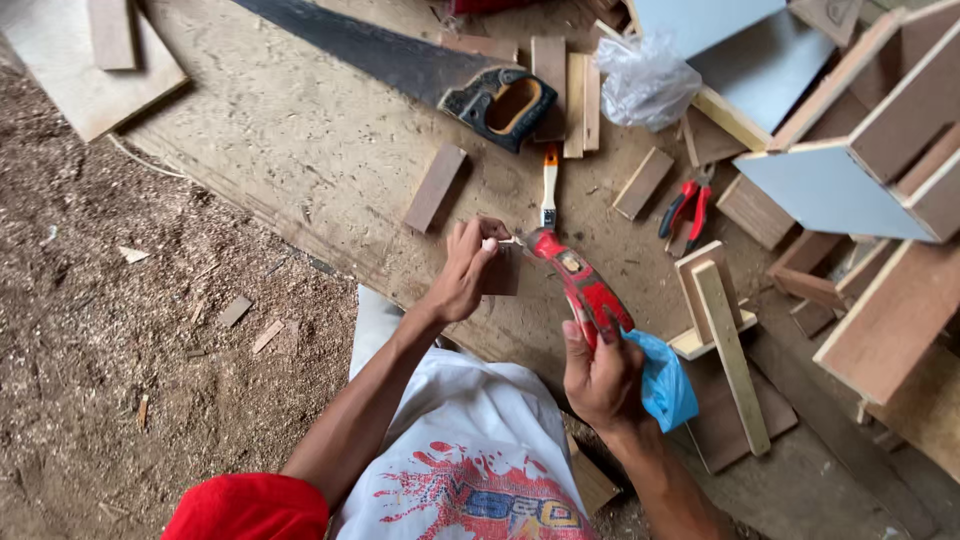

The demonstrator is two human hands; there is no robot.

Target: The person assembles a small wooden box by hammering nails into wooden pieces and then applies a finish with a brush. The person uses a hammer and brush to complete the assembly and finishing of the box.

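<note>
**Entry: two hands, red pliers and a small pinched piece over a plywood work board**

- Right hand (603, 380): grip clenched around the handles of the red pliers (575, 282), with a blue plastic bag (665, 380) bunched against the same palm. The pliers' nose points up and left, meeting the other hand's fingertips.
- Left hand (465, 270): fingers pinched on a small pale piece (507, 240) at the pliers' tip (too small to tell whether nail or sliver). A small dark wood block (503, 270) sits just behind the fingers; whether the hand holds it cannot be told.
- Risk, as judged: jaws and fingertips are touching or nearly so, so a slip or hard squeeze could nip a finger. The small piece could spring free and vanish into the sawdust floor (120, 330). The bag in the palm could loosen the hold on the handles.
- Near room: the board's edge (300, 235) runs diagonally just left of the left hand. An upright offcut assembly (715, 310) stands just right of the pliers, limiting a rightward swing.
- Middle: a paintbrush (549, 185) lies just beyond the pliers' tip, a loose slat (435, 187) to its left, a second red-handled pliers (685, 208) to the right.
- Far: handsaw (420, 65), toothed blade crossing the board; a crumpled clear bag (645, 80); blue-faced box panels (860, 150) crowding the right side.
</note>
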